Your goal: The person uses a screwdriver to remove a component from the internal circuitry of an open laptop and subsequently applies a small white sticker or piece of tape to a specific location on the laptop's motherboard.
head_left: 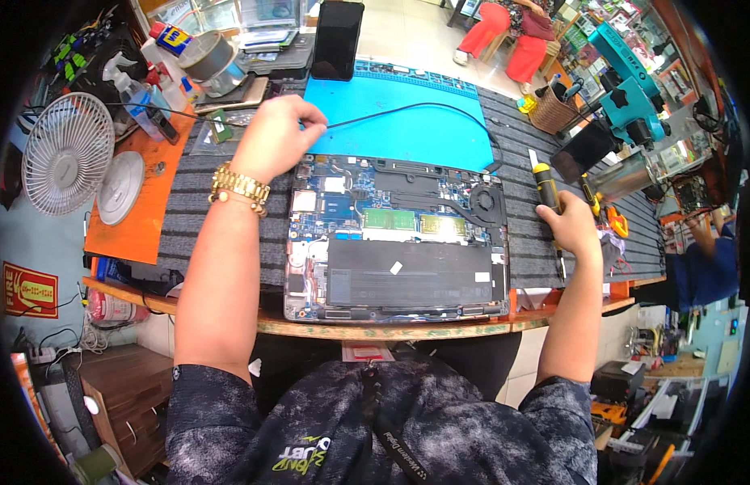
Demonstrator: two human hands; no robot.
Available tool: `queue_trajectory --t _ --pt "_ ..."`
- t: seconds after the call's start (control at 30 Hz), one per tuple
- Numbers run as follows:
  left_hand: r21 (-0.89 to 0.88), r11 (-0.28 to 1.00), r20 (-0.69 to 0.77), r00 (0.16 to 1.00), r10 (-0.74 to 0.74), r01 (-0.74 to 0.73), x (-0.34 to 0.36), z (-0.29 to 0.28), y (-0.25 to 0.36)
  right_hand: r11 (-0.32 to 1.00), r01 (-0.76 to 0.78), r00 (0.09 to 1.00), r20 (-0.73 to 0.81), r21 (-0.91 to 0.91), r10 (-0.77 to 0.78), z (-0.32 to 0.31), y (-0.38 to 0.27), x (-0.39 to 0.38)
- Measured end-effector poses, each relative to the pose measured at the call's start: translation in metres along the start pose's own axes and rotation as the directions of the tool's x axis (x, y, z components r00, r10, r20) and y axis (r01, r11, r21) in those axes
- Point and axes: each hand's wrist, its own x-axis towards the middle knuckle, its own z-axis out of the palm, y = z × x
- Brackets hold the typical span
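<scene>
An opened laptop (407,267) lies before me, showing its black battery, green memory sticks, fan and blue circuit board. My left hand (280,139) is beyond its far left corner, over the edge of a blue repair mat (391,133). Its fingers are pinched at a thin black cable (415,106), which arcs right across the mat toward the laptop's far right corner; the exact grip is partly hidden. To the laptop's right, my right hand (570,228) is closed around the lower part of a yellow-and-black screwdriver (545,184). A thin metal shaft (561,265) shows below that hand.
A black phone (337,40) stands at the mat's far left. A white fan (68,153), bottles (141,105) and a solder-like spool (209,61) crowd the left. Rightward are a woven basket (553,111), a teal microscope (629,89) and orange-handled tools (616,222). People sit beyond the bench.
</scene>
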Motion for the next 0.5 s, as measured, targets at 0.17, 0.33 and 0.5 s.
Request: queue_trajectory --t 0.17,0.33,0.5 --pt "0.101 0.994 0.07 0.997 0.038 -0.045 0.001 0.014 0.001 0.912 0.08 0.977 -0.214 0.403 0.009 -0.042 -0.022 -0.017" --pt "0.198 0.977 0.056 0.996 0.067 -0.077 0.003 0.017 0.01 0.485 0.344 0.927 -0.373 0.804 -0.04 -0.071 -0.054 -0.033" --pt "-0.615 0.772 0.168 0.983 -0.068 0.159 -0.001 0.025 0.045 0.067 0.505 0.859 -0.494 0.861 -0.134 -0.05 -0.098 -0.03"
